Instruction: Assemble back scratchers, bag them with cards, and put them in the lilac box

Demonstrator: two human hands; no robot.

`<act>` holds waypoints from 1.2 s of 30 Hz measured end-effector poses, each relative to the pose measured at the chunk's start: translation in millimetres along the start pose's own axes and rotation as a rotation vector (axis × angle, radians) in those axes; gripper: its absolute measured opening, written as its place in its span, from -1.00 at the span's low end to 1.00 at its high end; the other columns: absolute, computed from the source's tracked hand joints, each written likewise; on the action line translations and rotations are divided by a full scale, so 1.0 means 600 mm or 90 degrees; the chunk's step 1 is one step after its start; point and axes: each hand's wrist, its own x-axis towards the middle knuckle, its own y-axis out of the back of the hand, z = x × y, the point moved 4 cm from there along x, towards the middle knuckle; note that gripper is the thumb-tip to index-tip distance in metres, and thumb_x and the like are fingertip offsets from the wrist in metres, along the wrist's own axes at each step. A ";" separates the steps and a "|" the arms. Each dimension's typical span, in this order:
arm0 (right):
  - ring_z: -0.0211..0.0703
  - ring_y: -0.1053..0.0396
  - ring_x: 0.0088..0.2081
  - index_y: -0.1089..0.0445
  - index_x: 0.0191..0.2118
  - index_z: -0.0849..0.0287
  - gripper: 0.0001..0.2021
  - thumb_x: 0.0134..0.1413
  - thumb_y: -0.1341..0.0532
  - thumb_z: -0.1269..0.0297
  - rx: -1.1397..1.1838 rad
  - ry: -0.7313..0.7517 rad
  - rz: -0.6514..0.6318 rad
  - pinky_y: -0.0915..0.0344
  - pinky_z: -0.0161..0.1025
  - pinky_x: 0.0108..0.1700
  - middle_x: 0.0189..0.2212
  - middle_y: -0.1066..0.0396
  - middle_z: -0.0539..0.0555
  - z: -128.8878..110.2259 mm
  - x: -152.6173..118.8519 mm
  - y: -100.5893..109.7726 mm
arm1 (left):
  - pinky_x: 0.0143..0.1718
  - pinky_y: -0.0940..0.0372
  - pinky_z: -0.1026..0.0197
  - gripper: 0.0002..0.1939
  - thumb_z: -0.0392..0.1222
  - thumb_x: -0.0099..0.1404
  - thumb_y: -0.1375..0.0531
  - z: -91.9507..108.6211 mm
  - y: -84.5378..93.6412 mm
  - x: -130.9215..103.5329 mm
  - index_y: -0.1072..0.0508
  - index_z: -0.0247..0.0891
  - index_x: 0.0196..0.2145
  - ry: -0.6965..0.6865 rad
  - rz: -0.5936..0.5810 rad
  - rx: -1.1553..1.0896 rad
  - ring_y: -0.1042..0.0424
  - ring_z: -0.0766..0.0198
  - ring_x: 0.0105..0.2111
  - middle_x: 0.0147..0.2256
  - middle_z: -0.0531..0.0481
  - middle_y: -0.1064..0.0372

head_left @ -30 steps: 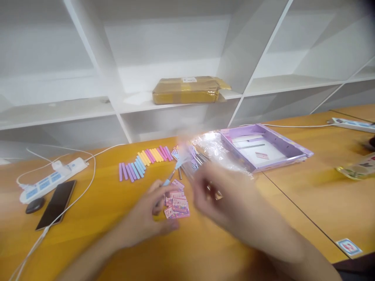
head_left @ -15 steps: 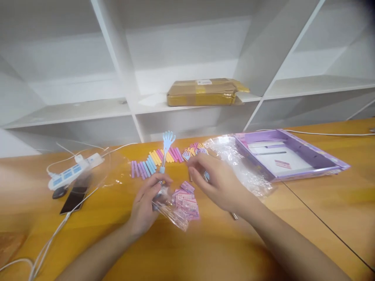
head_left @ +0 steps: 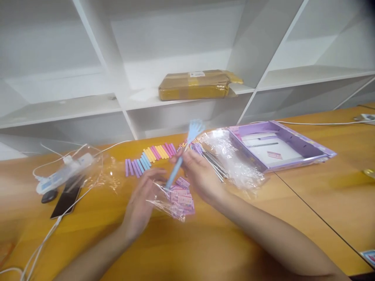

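Note:
My right hand grips a blue back scratcher near its middle. The scratcher's hand-shaped head points up and away, blurred by motion. Its lower end is beside the clear plastic bag, overlapping it in view; whether it is inside I cannot tell. My left hand is next to the bag, fingers stretched out and a little smeared. Pink printed cards lie in a pile under and beside the bag. Behind my right hand are several back scratchers with metal rods.
A row of coloured sticks lies along the back. To the right are crumpled clear plastic and a purple open box. At left sit a power strip, a phone and white cables. A taped parcel rests on the shelf.
The blue back scratcher has passed from my left hand to my right and tilts rightward. My left fingers have loosened from it. The whole view has shifted slightly.

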 end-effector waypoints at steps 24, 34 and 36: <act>-0.21 -0.29 -0.34 -0.36 -0.07 0.09 -0.71 0.34 -0.25 -0.03 -0.305 -0.004 -0.070 -0.24 -0.22 -0.30 -0.25 -0.40 0.01 -0.009 -0.021 -0.019 | -0.23 -0.51 0.18 -0.75 -0.02 0.28 -0.43 0.026 0.025 0.023 -0.58 -0.25 -0.27 -0.003 0.022 -0.039 -0.53 0.22 -0.28 -0.31 -0.03 -0.53; -0.19 -0.22 -0.36 -0.31 -0.19 0.14 -0.72 0.57 0.02 0.18 -0.597 0.509 -0.177 -0.13 -0.20 -0.33 -0.34 -0.31 0.05 -0.058 -0.077 -0.034 | -0.21 -0.56 0.22 -0.73 -0.03 0.32 -0.41 0.065 0.056 0.031 -0.55 -0.25 -0.40 -0.148 0.108 0.096 -0.52 0.26 -0.28 -0.30 -0.03 -0.45; -0.20 -0.24 -0.36 -0.36 -0.13 0.17 -0.76 0.56 -0.02 0.21 -0.675 0.526 -0.192 -0.13 -0.21 -0.35 -0.33 -0.35 0.06 -0.061 -0.086 -0.046 | -0.15 -0.58 0.16 -0.73 -0.03 0.31 -0.41 0.066 0.053 0.030 -0.53 -0.26 -0.39 -0.141 0.096 0.076 -0.56 0.22 -0.24 -0.26 -0.05 -0.47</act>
